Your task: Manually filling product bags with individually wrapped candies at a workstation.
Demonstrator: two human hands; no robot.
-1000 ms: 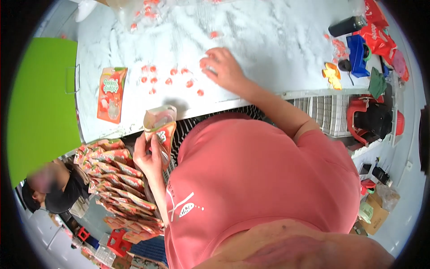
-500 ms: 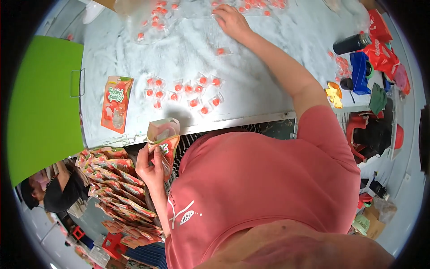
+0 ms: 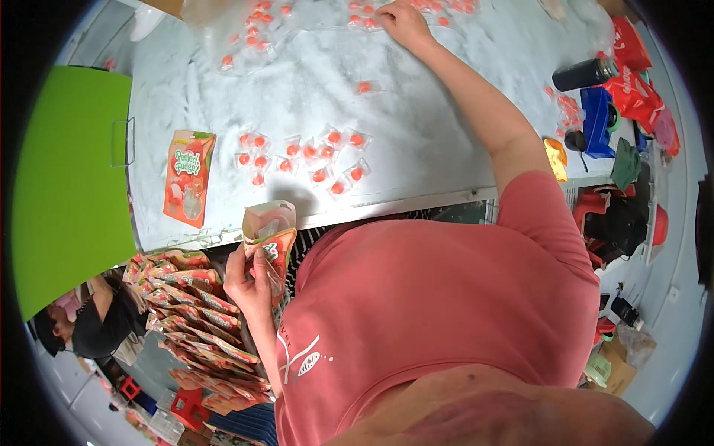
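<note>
Left hand is clamped around an open orange pouch, held upright at the near edge of the pale table, its mouth gaping upward; right hand is stretched to the far side of the table, fingers pressed down among a heap of small wrapped orange candies, though whether any candy is gripped cannot be told; a second cluster of the same candies is spread nearer, between the pouch and the outstretched arm; a flat printed pouch is laid to the left of that cluster, just beside a large green panel; a dark cylindrical bottle, a blue bin and red bags are crowded along the right end; below the table edge a stack of filled pouches is fanned out; much of the near foreground is blocked by the pink shirt; another person in dark clothing is seen at the lower left.
</note>
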